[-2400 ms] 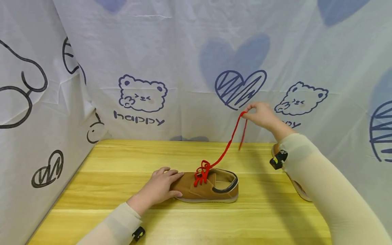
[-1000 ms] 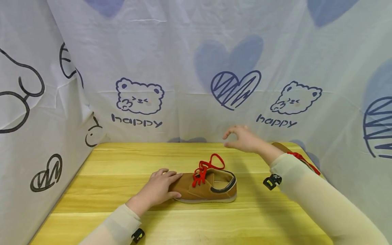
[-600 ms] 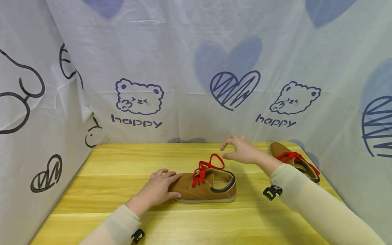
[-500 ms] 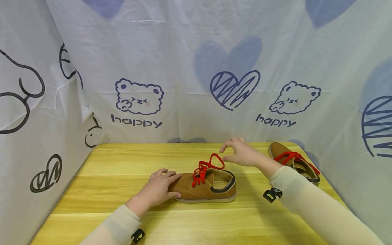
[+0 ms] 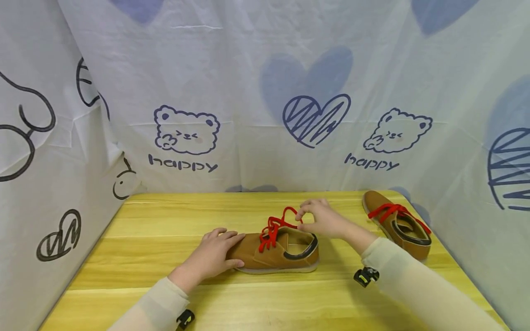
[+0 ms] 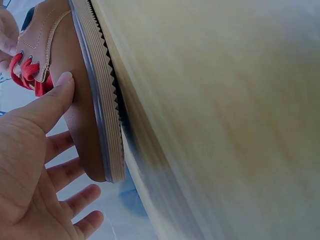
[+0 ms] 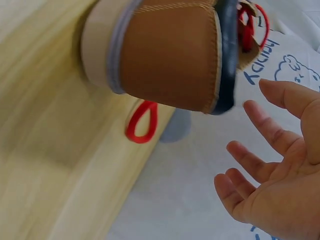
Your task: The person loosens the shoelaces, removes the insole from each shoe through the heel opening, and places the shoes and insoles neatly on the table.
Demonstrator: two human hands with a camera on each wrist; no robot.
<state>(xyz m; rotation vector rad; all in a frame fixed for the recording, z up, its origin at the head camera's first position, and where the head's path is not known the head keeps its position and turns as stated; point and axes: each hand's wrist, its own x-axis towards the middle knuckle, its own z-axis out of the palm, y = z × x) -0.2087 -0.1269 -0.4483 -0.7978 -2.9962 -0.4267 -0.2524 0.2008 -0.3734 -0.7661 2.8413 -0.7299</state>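
A brown shoe (image 5: 265, 264) lies sideways on the table, its toe to the left and its heel to the right. My left hand (image 5: 211, 253) holds it at the toe, thumb on the near side and fingers over the far side. Red shoelace (image 5: 269, 241) crosses the shoe's front, and a loop of it stands up by the opening. Close to that loop hovers my right hand (image 5: 323, 220), its thumb and forefinger apart. In the right wrist view the fingers are spread beside the heel (image 7: 170, 55), with nothing between them. Another lace loop (image 7: 131, 127) shows past the shoe.
A second brown shoe (image 5: 375, 201) with a red shoelace (image 5: 389, 210) rests at the back right, near my right sleeve. The wooden table (image 5: 256, 303) ends at white cloth (image 5: 252, 82) printed with bears and hearts, behind and at both sides.
Earlier my right hand held the red shoelace high; it has let go, and the lace has dropped. The hand has since moved down towards the shoe opening. My left hand stays on the toe.
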